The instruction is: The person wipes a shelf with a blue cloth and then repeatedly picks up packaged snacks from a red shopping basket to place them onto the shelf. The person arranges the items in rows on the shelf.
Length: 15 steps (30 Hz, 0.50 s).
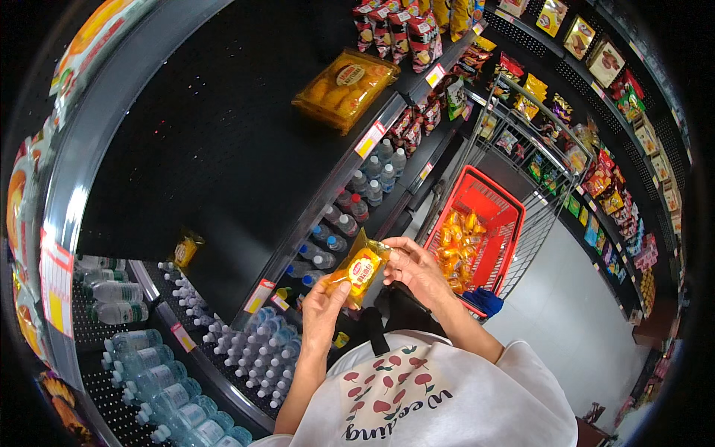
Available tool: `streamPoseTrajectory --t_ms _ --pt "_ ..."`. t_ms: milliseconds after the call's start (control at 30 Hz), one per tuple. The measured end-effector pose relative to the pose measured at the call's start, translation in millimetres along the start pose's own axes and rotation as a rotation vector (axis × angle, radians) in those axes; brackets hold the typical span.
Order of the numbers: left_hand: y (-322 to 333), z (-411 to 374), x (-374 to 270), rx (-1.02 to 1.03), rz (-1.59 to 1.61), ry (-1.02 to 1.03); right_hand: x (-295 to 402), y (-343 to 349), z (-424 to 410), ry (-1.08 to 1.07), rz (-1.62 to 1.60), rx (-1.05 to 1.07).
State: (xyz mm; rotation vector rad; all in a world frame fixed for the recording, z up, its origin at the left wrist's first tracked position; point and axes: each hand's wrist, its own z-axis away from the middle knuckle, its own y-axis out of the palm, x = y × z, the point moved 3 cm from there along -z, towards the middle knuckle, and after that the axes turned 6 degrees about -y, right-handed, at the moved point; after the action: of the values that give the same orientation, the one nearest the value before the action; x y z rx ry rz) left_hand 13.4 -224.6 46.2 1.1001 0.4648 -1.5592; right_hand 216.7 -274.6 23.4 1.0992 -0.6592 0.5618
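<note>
My left hand (325, 306) holds a small yellow snack packet (363, 270) in clear and yellow film, the thumb on its lower end. At the packet's upper right edge, the fingers of my right hand (412, 268) touch the film; whether they grip it cannot be told. A red plastic basket (516, 218) sits in a metal shopping cart to the right and holds many similar yellow packets (459, 246). On the black shelf ahead lies a larger yellow multipack (347, 88). Another small yellow packet (186, 249) lies at the shelf's left end.
The black shelf (223, 128) has a metal edge with price tags. Water bottles (173, 391) stand on lower shelves at the left, and more bottles (374, 179) below the shelf edge. The wire cart (536, 246) stands at my right, with a blue cloth (484, 302) at the basket's rim.
</note>
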Motion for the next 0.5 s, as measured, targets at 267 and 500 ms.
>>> streamPoseTrajectory --t_ms 267,500 --pt "-36.1 17.3 6.0 -0.116 -0.013 0.128 -20.9 24.8 -8.1 0.016 0.166 0.081" --pt "-82.8 41.4 -3.0 -0.296 0.103 0.354 -38.1 76.3 -30.5 -0.046 0.333 0.287"
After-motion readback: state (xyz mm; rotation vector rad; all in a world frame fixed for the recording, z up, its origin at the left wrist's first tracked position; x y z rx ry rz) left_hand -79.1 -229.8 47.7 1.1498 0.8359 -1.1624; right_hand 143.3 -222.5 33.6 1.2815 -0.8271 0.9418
